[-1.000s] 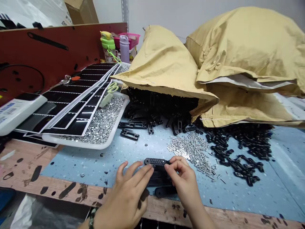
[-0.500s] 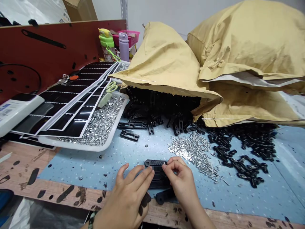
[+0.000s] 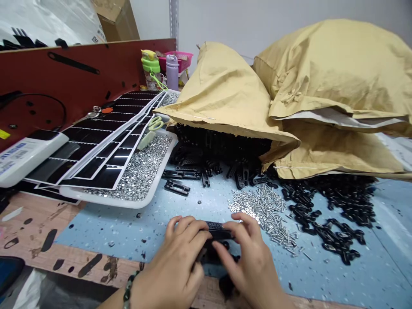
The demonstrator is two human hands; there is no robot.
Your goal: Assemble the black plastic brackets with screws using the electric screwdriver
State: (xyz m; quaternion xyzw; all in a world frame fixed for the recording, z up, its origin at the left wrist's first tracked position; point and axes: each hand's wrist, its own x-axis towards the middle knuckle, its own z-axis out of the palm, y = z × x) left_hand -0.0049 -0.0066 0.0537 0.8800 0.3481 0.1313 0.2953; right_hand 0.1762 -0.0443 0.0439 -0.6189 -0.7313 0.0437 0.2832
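Black plastic parts (image 3: 219, 231) lie between my two hands near the front edge of the blue mat. My left hand (image 3: 183, 257) is curled over their left side, its fingers wrapped on them. At their right side my right hand (image 3: 247, 253) has its thumb and fingers around the black parts. Undersides of the parts are hidden by the fingers. Beyond my right hand is a heap of silver screws (image 3: 270, 214) with small nuts (image 3: 241, 201) at its left. Small black pieces (image 3: 337, 231) are scattered farther right.
An open paper sack (image 3: 228, 94) spills black parts (image 3: 177, 187) at the back. More sacks (image 3: 334, 68) are stacked right. A white tray (image 3: 151, 201) of nuts, partly under black sheets (image 3: 96, 150), stands left, with green scissors (image 3: 156, 123). Bottles (image 3: 172, 73) stand behind.
My right hand has gone from a pinch at the part's top right to a wider grasp on its side. My left fingers have curled in more. The camera view has shifted slightly.
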